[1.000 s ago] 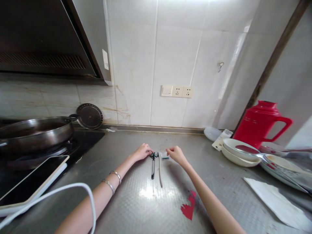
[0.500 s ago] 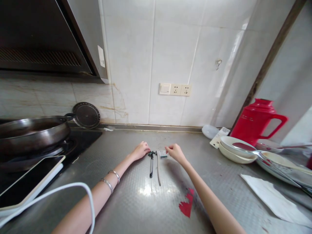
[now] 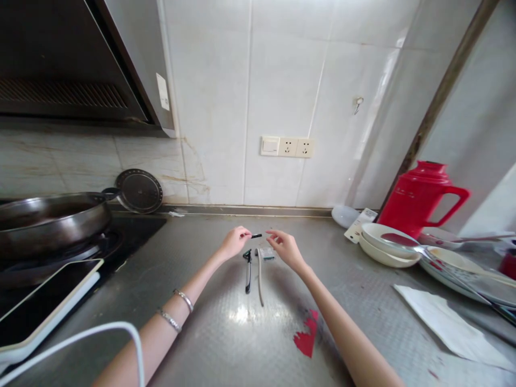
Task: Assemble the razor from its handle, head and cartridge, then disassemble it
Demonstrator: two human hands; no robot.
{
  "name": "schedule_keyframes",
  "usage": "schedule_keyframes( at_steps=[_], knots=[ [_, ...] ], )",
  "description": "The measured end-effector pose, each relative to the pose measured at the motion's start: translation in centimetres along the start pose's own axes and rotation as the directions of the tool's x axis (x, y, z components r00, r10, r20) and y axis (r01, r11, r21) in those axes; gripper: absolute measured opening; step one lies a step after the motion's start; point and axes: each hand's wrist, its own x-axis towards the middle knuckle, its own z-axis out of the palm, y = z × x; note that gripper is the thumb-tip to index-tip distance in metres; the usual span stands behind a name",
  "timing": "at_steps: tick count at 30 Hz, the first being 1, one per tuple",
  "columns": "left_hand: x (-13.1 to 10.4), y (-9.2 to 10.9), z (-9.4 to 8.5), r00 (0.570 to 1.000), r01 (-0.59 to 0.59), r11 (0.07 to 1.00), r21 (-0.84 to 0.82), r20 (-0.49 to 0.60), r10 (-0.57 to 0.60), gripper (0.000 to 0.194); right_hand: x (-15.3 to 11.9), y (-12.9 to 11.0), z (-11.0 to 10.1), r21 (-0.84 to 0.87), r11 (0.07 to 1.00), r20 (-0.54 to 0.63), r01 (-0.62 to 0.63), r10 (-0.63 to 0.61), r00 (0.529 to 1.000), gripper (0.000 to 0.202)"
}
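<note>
Between its fingertips my left hand pinches a small black piece, which points to the right above the counter. My right hand is just right of that piece, thumb and fingers apart, holding nothing visible. Below the hands, a thin black tool-like object lies lengthwise on the metal counter. Beside it lies a thin pale tube or strip. A small clear packet with a dark green mark rests at the upper end of the tube.
A torn red scrap lies nearer me. On the left are a steel pan, a phone and a white cable. Stacked bowls, a red thermos and white paper stand or lie right.
My left hand has lifted from the counter with the small black piece in its fingers. My right hand has moved slightly up, and its fingers have opened.
</note>
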Motion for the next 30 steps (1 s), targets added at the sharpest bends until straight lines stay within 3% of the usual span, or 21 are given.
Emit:
schedule_keyframes(
  at_steps=[7,19,30],
  knots=[
    [-0.5,0.9,0.3,0.998,0.025,0.996,-0.091,0.062,-0.019,0.019,-0.1,-0.6,0.0,0.023,0.993,0.059,0.112,-0.113,0.992,0.019],
    [-0.6,1.7,-0.3,0.985,0.079,0.979,-0.19,0.165,-0.048,0.023,-0.1,-1.1,0.0,0.095,0.992,0.069,0.084,-0.091,0.993,0.021],
    [-0.7,2.0,-0.1,0.982,0.088,0.966,-0.241,0.183,-0.044,0.022,-0.3,-1.9,-0.2,0.139,0.987,0.066,0.083,-0.093,0.993,0.024]
  ],
)
